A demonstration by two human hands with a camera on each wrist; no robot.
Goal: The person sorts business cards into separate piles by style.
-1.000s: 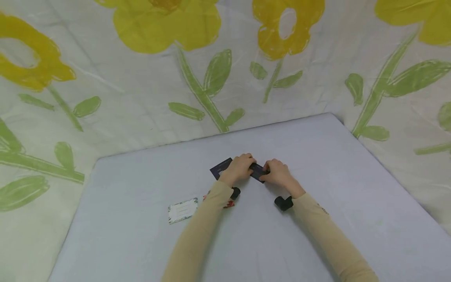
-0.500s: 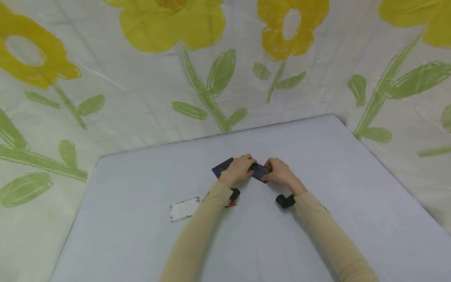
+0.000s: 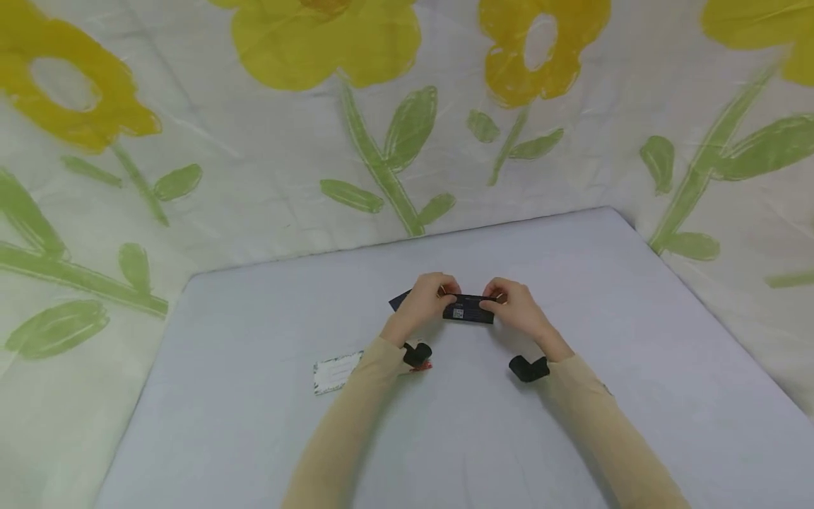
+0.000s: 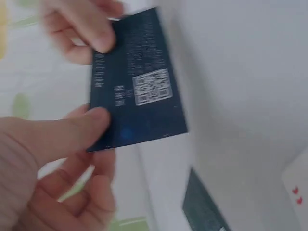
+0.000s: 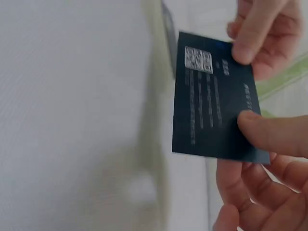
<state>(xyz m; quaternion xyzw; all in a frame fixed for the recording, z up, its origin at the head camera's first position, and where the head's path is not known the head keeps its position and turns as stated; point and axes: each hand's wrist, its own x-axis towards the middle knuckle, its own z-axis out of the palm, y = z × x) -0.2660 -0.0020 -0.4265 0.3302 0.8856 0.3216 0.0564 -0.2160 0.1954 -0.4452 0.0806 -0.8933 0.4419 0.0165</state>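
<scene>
Pale table [image 3: 477,438] meets flowered cloth [image 3: 273,155] at 12 o'clock; over the table, left hand [image 3: 425,300] and right hand [image 3: 520,308], fingers curled, pinch dark card [image 3: 471,310] at its 9 and 3 o'clock ends.

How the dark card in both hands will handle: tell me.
The dark card is probably fairly stiff: pinched by the left hand and right hand, it shows no clear sag. Its thinness suggests light weight, its flatness sliding rather than rolling.
</scene>
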